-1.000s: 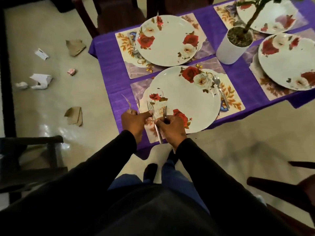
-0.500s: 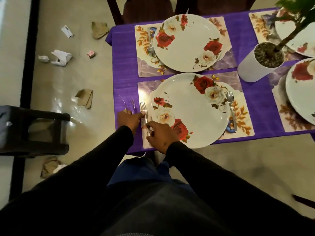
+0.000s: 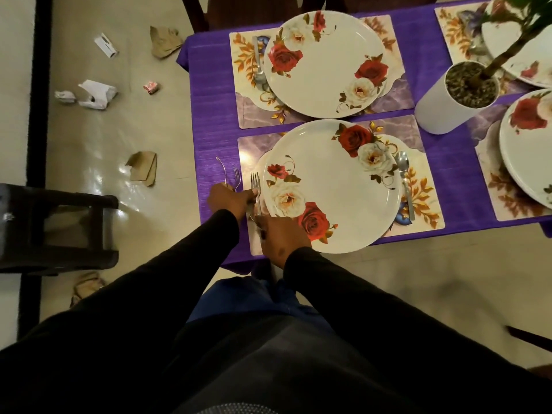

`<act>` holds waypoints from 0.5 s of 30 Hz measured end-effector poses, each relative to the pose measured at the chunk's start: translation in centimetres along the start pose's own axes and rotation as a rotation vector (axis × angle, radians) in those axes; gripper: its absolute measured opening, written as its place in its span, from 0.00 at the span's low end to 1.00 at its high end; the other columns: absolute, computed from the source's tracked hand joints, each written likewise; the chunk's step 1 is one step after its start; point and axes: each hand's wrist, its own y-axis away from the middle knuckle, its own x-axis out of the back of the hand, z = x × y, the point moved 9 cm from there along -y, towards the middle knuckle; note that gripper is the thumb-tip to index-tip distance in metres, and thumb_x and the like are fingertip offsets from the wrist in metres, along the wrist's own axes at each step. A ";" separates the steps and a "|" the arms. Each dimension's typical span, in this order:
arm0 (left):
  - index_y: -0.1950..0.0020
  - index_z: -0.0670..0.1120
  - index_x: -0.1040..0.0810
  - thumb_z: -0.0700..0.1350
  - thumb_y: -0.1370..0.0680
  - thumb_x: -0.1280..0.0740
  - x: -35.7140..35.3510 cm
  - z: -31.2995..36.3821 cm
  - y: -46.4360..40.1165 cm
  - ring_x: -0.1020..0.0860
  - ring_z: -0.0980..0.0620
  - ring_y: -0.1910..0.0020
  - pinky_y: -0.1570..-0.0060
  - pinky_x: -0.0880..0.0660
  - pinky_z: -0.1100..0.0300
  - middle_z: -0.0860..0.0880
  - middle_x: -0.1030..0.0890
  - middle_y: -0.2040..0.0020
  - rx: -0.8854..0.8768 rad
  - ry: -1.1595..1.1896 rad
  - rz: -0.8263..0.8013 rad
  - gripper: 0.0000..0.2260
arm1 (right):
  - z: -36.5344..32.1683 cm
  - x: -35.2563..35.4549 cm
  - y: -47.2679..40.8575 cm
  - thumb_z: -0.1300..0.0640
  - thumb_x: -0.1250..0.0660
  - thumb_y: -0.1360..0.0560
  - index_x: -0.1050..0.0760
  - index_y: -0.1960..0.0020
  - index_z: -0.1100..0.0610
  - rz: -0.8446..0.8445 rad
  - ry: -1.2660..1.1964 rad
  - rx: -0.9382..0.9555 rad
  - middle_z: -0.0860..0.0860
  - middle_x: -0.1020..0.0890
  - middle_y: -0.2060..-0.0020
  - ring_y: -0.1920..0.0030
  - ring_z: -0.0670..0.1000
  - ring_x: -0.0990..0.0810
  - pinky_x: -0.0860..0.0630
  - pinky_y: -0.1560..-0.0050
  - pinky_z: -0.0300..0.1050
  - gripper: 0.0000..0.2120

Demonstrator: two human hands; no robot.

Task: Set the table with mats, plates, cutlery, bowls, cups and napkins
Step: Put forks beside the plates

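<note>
The right hand (image 3: 282,234) curls its fingers around a fork (image 3: 256,189) lying on the near mat (image 3: 251,150) just left of the near plate (image 3: 331,186); the fingertips are hidden. The left hand (image 3: 228,200) grips more forks (image 3: 236,177), its thumb touching the laid fork; their handles are hidden. Far plates are cut off.

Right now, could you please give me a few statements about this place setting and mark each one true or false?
1. A spoon lies on the mat right of the nearest plate. True.
2. The left hand holds nothing. False: it grips spare forks.
3. The right hand holds a fork left of that plate. True.
4. The tablecloth is green. False: purple.
5. The plant pot stands on the floor. False: on the table.
</note>
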 end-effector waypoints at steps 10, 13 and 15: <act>0.66 0.45 0.31 0.48 0.28 0.22 -0.4 0.0 -0.3 0.26 0.53 0.67 0.67 0.29 0.60 0.46 0.23 0.63 0.002 -0.037 -0.033 0.18 | 0.6 -0.4 -0.1 0.59 0.35 0.24 0.26 0.32 0.51 0.005 0.024 -0.058 0.54 0.19 0.42 0.43 0.57 0.21 0.21 0.42 0.51 0.21; 0.65 0.45 0.30 0.49 0.28 0.22 -0.3 0.1 -0.2 0.26 0.53 0.66 0.68 0.29 0.61 0.48 0.24 0.65 -0.007 -0.044 -0.039 0.19 | 0.8 -0.6 -0.3 0.59 0.34 0.24 0.25 0.34 0.52 -0.005 0.032 -0.076 0.54 0.19 0.43 0.44 0.57 0.20 0.21 0.43 0.50 0.19; 0.62 0.43 0.27 0.48 0.29 0.21 -0.5 0.2 -0.2 0.23 0.52 0.62 0.64 0.25 0.58 0.47 0.21 0.62 -0.015 -0.050 -0.060 0.17 | 0.8 -0.7 -0.4 0.58 0.34 0.24 0.25 0.34 0.52 -0.020 0.031 -0.080 0.54 0.19 0.43 0.44 0.57 0.20 0.21 0.44 0.48 0.18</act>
